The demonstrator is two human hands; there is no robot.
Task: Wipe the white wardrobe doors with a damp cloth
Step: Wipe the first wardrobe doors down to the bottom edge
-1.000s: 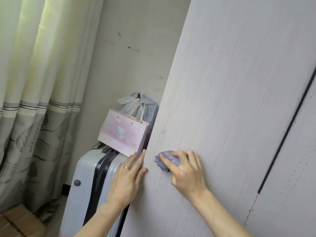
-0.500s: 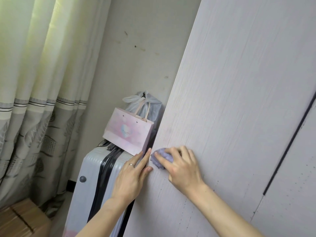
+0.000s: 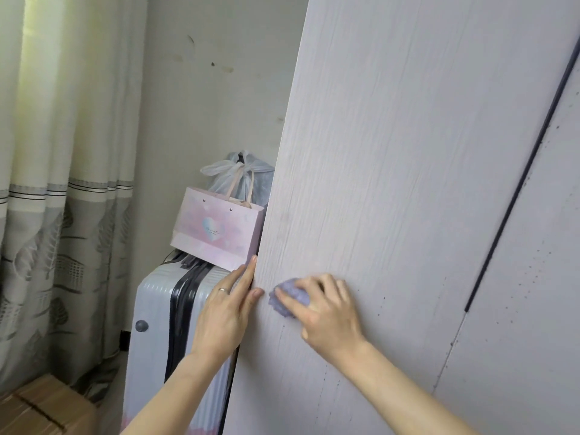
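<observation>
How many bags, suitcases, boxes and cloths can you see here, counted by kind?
Bags: 2, the pink gift bag and the white plastic bag
Suitcases: 1, the pale suitcase
Boxes: 1, the cardboard box
Cloths: 1, the purple cloth
Total: 5

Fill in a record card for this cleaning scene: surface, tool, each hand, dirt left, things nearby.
Surface: white wardrobe door, wood-grain finish
Tool: purple cloth, bunched, pressed on the door near its left edge
Right hand: fingers curled over the cloth
Left hand: fingers straight along the door's edge, thumb on its front face
Dirt left: dark specks on the panel to the right
Nearby: pink gift bag on a grey suitcase; curtain
</observation>
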